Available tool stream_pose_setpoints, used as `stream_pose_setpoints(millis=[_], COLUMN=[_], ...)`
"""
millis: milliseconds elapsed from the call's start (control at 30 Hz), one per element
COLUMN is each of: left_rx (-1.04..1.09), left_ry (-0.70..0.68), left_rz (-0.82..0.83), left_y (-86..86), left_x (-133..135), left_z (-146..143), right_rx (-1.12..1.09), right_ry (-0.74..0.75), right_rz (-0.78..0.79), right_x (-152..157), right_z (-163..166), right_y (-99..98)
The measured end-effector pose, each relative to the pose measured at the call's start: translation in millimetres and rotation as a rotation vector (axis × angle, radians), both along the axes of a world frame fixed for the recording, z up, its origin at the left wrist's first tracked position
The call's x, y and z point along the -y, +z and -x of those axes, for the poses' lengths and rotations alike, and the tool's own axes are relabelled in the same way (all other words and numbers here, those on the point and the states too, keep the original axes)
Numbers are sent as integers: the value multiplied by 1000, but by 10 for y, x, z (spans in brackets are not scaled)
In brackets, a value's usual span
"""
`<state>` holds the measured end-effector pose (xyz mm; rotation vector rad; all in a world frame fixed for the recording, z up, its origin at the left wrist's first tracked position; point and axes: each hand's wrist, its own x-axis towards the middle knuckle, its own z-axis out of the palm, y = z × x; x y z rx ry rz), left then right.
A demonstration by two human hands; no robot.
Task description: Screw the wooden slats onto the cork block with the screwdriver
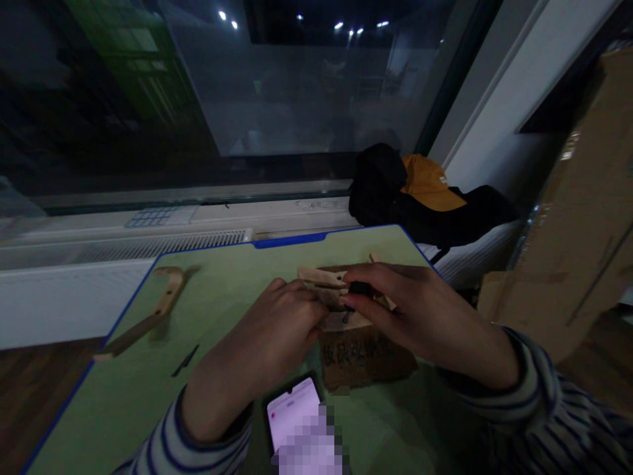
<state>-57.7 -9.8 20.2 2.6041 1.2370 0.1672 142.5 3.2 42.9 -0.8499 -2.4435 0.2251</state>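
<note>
My left hand [277, 323] and my right hand [420, 310] meet over a small wooden assembly [321, 277] that rests on top of a brown wooden block [366, 356] with characters on its side. The left fingers are curled against the wooden pieces. My right thumb and fingers pinch a small dark part [360, 288] at the top of the assembly. Both wrists wear striped sleeves.
A green mat with a blue edge [123, 396] covers the table. A curved wooden piece [148, 316] and a thin dark tool [185, 361] lie at the left. A lit phone [291, 412] lies near me. A black bag with an orange cap [428, 185] sits on the sill; cardboard boxes [583, 218] stand right.
</note>
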Motion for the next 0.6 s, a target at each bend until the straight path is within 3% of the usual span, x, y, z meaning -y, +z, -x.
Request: stream_pose_setpoints(millis=[233,500,600], left_rx=[37,427,530], left_ry=[4,130,96], left_rz=[-22,-36,1], left_y=[-14,-155,-166], left_x=[-4,-109,-115], left_z=[-7,-179,-189], right_rx=[8,18,31], right_ry=[-39,-44,-37], right_rz=[-19,-16,3], right_x=[15,4,0], right_z=[21,3,-24], right_y=[-27,-42,-30])
